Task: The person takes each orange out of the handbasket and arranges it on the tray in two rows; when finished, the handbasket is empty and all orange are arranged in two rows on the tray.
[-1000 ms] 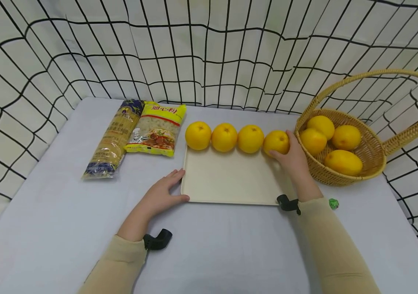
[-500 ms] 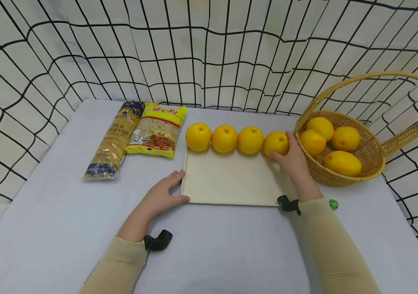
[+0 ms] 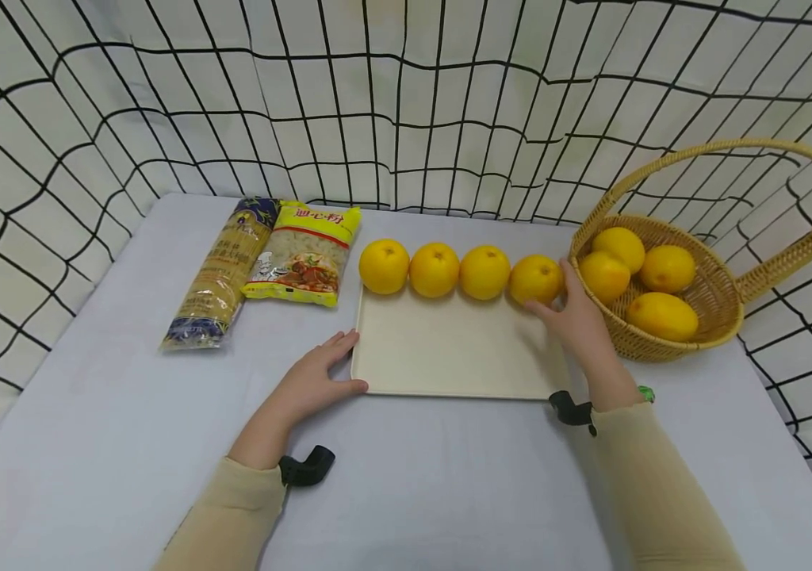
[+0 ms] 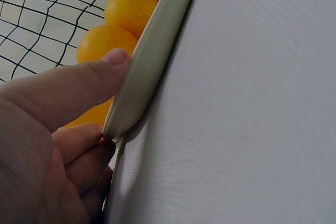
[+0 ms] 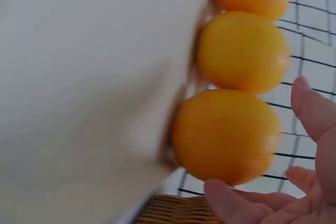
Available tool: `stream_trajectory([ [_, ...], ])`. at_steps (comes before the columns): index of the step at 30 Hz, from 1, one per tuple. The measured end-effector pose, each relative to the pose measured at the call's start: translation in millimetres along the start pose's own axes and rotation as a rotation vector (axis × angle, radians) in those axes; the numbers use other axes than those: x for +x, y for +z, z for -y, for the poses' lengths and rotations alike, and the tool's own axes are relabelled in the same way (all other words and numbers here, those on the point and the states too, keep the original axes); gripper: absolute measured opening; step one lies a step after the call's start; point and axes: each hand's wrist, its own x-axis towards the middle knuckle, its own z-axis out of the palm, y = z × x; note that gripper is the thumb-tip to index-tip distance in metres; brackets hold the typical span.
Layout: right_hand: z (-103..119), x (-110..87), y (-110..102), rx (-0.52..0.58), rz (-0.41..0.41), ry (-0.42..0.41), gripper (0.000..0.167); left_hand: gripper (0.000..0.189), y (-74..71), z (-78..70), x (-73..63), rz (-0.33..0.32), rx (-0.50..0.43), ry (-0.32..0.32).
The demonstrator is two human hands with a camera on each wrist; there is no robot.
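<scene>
Several oranges stand in a row along the far edge of a cream rectangular tray [image 3: 463, 349]. My right hand [image 3: 587, 321] is beside the rightmost orange [image 3: 536, 279], thumb and fingers spread. In the right wrist view that orange [image 5: 227, 136] shows between the spread thumb and fingers, with gaps around it. My left hand [image 3: 309, 377] rests against the tray's near left corner, its thumb at the front and its fingers along the left edge. In the left wrist view the thumb [image 4: 100, 80] lies at the tray rim [image 4: 149, 61], with the other fingers bent below.
A wicker basket [image 3: 723, 317] with a tall handle holds several yellow fruits, close to the right hand. Left of the tray lie a pasta packet [image 3: 224, 274] and a yellow-topped food bag [image 3: 304, 254]. Black netting [image 3: 399, 123] surrounds the white table; a small green item [image 3: 646, 393] lies near the right wrist.
My right hand has loosened from the rightmost orange and drawn slightly right and toward me, its fingers spreading. The orange stays at the row's end. The left hand stays at the tray.
</scene>
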Motion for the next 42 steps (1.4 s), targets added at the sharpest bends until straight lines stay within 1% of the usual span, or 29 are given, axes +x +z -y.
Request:
stream_trajectory([
  [1, 3, -5.9, -3, -0.007, -0.007, -0.007, 0.092, 0.081, 0.1, -0.1, -0.2, 0.001, -0.001, 0.000],
  [2, 5, -11.7, -7, -0.011, -0.031, -0.013, 0.090, 0.082, 0.2, 0.0, -0.2, 0.001, 0.001, 0.002],
  [3, 7, -16.8, -10, -0.013, -0.078, -0.022, 0.086, 0.082, 0.2, 0.0, -0.3, 0.001, -0.001, 0.000],
  [4, 8, -21.0, -13, -0.006, -0.139, -0.030, 0.082, 0.082, 0.3, 0.1, -0.3, 0.001, 0.003, 0.003],
  [6, 8, -26.1, -20, 0.024, -0.295, -0.040, 0.072, 0.082, 0.5, 0.7, 0.2, -0.002, 0.008, 0.005],
  [8, 4, -26.4, -25, 0.064, -0.453, -0.063, 0.065, 0.081, 0.5, 1.1, 0.7, -0.004, 0.009, -0.001],
  [9, 1, -24.7, -28, 0.083, -0.514, -0.071, 0.064, 0.081, 0.5, 1.2, 0.8, -0.004, 0.009, -0.003],
  [11, -6, -20.9, -32, 0.107, -0.579, -0.076, 0.065, 0.081, 0.6, 1.7, 1.1, -0.003, 0.009, -0.005],
  [12, -10, -18.7, -33, 0.110, -0.590, -0.078, 0.067, 0.081, 0.9, 2.0, 1.1, -0.003, 0.009, -0.004],
  [13, -13, -16.6, -34, 0.108, -0.596, -0.077, 0.068, 0.081, 0.5, 1.6, 1.1, -0.002, 0.008, -0.004],
  [15, -19, -12.6, -36, 0.106, -0.578, -0.063, 0.070, 0.082, 0.0, 1.5, 1.0, -0.001, 0.011, 0.001],
  [20, -29, -2.9, -37, 0.072, -0.497, -0.055, 0.074, 0.083, -0.7, 2.5, 1.1, -0.003, 0.014, 0.009],
  [24, -33, 5.6, -37, 0.057, -0.448, -0.045, 0.076, 0.083, 0.3, 3.5, 1.6, -0.004, 0.007, 0.001],
  [30, -36, 14.9, -38, 0.061, -0.404, 0.023, 0.078, 0.082, 2.9, 3.7, 1.6, 0.005, -0.001, -0.008],
  [37, -39, 21.3, -39, -0.049, -0.360, 0.098, 0.082, 0.081, 3.2, 3.1, 1.5, 0.001, -0.002, -0.014],
  [42, -38, 23.8, -38, -0.061, -0.335, 0.130, 0.085, 0.082, 3.4, 4.1, 1.5, 0.001, 0.003, -0.019],
])
